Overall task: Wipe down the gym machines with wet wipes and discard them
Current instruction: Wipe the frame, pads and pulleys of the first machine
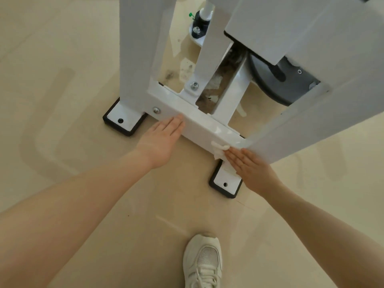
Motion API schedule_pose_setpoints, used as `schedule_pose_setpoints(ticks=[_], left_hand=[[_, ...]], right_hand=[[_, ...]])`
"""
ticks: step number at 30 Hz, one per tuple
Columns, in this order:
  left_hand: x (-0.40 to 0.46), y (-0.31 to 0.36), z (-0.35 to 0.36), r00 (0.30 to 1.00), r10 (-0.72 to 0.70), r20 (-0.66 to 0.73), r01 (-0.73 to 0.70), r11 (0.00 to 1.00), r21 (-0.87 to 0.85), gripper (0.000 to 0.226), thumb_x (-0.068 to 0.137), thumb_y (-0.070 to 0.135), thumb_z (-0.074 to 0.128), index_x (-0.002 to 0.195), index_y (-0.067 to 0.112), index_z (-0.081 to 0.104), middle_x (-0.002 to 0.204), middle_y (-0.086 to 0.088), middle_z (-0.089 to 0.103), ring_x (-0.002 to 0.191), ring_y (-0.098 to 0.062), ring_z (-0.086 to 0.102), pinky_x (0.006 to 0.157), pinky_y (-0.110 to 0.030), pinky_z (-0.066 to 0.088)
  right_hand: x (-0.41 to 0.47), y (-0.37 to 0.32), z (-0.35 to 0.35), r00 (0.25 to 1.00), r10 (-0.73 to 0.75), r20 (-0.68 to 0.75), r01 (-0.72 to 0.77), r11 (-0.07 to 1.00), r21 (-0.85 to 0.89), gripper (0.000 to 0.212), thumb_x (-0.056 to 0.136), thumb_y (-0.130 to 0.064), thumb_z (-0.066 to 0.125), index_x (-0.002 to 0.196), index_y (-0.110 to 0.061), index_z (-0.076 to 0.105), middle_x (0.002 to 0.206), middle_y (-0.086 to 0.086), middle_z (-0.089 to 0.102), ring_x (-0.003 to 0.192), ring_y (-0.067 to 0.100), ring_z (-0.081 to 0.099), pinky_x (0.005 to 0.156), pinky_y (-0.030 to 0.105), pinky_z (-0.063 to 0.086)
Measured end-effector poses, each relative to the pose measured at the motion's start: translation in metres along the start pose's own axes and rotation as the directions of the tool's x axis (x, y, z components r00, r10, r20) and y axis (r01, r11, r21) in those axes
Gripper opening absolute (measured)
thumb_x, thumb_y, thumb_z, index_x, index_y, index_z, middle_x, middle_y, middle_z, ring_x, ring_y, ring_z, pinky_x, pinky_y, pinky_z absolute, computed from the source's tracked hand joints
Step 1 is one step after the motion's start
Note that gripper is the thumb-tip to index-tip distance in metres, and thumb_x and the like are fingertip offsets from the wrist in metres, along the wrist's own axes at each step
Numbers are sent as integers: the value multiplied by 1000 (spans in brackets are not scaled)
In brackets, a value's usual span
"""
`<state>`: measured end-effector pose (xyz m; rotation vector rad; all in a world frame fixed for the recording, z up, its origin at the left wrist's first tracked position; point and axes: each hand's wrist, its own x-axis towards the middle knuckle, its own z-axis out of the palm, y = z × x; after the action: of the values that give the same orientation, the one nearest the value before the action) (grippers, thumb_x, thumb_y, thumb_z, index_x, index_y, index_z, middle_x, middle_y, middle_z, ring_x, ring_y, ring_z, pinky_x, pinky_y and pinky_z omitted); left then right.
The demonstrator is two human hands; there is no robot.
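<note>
Right hand [247,167] flat, fingers straight, pressing wet wipe [221,151] on base crossbar [199,125], centre-right of frame. Left hand [162,140] flat, bracing bar, centre. Risks: bunched wipe slipping from under fingers; knuckles catching upright post [295,129].

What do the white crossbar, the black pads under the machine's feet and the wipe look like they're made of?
Crossbar: probably painted or powder-coated steel; glossy white, square-edged, bolted.
Black pads: likely rubber; matte, thick under the white foot plates.
Wipe: thin, crumpled white nonwoven cloth, pressed to the bar by the flat right hand.
</note>
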<state>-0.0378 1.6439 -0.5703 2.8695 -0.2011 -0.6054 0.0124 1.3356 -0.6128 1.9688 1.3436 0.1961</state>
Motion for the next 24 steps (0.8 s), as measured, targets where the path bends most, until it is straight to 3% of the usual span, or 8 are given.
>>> schedule_pose_setpoints(ticks=[4, 7, 12, 14, 16, 20, 22, 24], left_hand=[[2, 19, -11, 996, 91, -11, -91, 995, 38, 72, 91, 9, 35, 149, 13, -8, 155, -3, -21, 144, -19, -10, 115, -30, -1], [5, 35, -24, 988, 151, -35, -149, 988, 48, 71, 92, 9, 35, 149, 14, -8, 155, -2, -20, 144, -18, -11, 115, -31, 0], [14, 69, -53, 961, 242, -136, -252, 966, -60, 71, 91, 7, 38, 149, 13, -3, 157, -3, -14, 145, -17, -8, 116, -30, 1], [18, 83, -65, 885, 333, -325, -363, 931, -36, 68, 85, 2, 41, 148, 7, 16, 156, -13, 8, 143, -28, 12, 116, -38, 20], [23, 93, -80, 742, 413, -529, -443, 893, 75, 64, 77, 3, 37, 141, 3, 32, 149, -20, 29, 135, -34, 31, 104, -43, 37], [24, 115, -129, 487, 567, -665, -477, 810, 341, 60, 78, 0, 37, 138, 3, 32, 146, -21, 33, 135, -32, 27, 113, -40, 23], [27, 123, -146, 476, 570, -670, -397, 819, 415, 66, 76, -1, 44, 140, 3, 30, 148, -20, 30, 137, -31, 22, 115, -38, 13], [30, 131, -156, 545, 513, -663, -310, 858, 409, 72, 75, -1, 51, 143, 4, 29, 151, -19, 25, 139, -31, 21, 115, -38, 11]], right_hand=[[-24, 14, -4, 994, 89, -66, -92, 995, -38, 60, 94, -22, 17, 147, 1, 4, 153, 7, 13, 141, 15, 15, 118, 39, -3], [-40, 32, -18, 964, 229, -132, -228, 973, 26, 60, 95, -23, 23, 147, 3, 7, 153, 9, 15, 142, 19, 16, 119, 38, -2], [-56, 65, -49, 786, 614, -72, -591, 781, 204, 65, 95, -31, 23, 149, -7, -4, 156, 4, -17, 144, 15, -15, 117, 32, -9], [-54, 71, -57, 668, 743, -48, -706, 652, 278, 65, 94, -33, 25, 149, -6, 3, 158, 7, -2, 143, 13, -15, 117, 31, -9], [-48, 67, -59, 598, 801, -33, -751, 574, 326, 65, 94, -33, 30, 147, -4, 8, 156, 6, 7, 143, 14, -16, 117, 31, -9], [-29, 37, -50, 549, 834, 61, -789, 492, 369, 92, 85, -30, 60, 149, -7, -3, 155, 8, 3, 143, 16, -18, 116, 34, -5], [-21, 27, -50, 532, 842, 90, -803, 467, 369, 104, 81, -31, 65, 148, -9, -10, 156, 8, 1, 143, 19, -17, 117, 35, -4], [-15, 29, -53, 520, 850, 82, -812, 462, 357, 98, 85, -33, 58, 148, -10, -14, 157, 9, -10, 143, 19, -18, 117, 36, -9]])
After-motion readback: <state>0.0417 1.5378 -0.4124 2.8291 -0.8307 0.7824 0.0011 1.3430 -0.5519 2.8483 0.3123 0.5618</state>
